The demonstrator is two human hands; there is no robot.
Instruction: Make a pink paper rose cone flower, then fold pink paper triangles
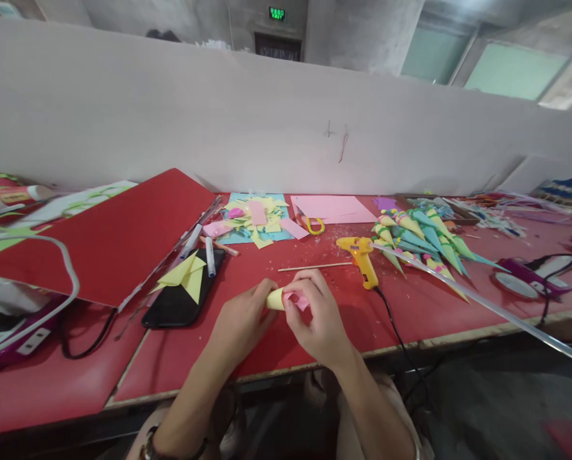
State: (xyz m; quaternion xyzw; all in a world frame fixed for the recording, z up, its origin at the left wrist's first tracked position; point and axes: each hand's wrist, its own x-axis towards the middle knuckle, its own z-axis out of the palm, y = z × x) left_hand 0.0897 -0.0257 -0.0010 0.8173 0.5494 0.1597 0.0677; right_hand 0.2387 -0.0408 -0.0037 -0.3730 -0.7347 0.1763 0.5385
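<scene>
Near the table's front edge, my left hand [245, 319] is closed around a small rolled cone of yellow paper [275, 299]. At the cone's wide end, my right hand [317, 316] pinches a piece of pink paper [299, 300], which touches or enters the opening. Fingers partly hide both pieces. Just beyond the hands lies a thin wooden stick [314, 266]. A yellow hot glue gun [361, 255] rests to the right, a long clear glue stick [477, 303] running out of its back.
Yellow paper pieces [185, 275] and a marker [210, 257] lie on a black phone [170, 313] at left. Farther back are paper scraps [257, 214], yellow-handled scissors [314, 227] and pink sheets [333, 209]. Finished-looking paper cones [422, 233] are piled right. A black cord [395, 322] hangs over the edge.
</scene>
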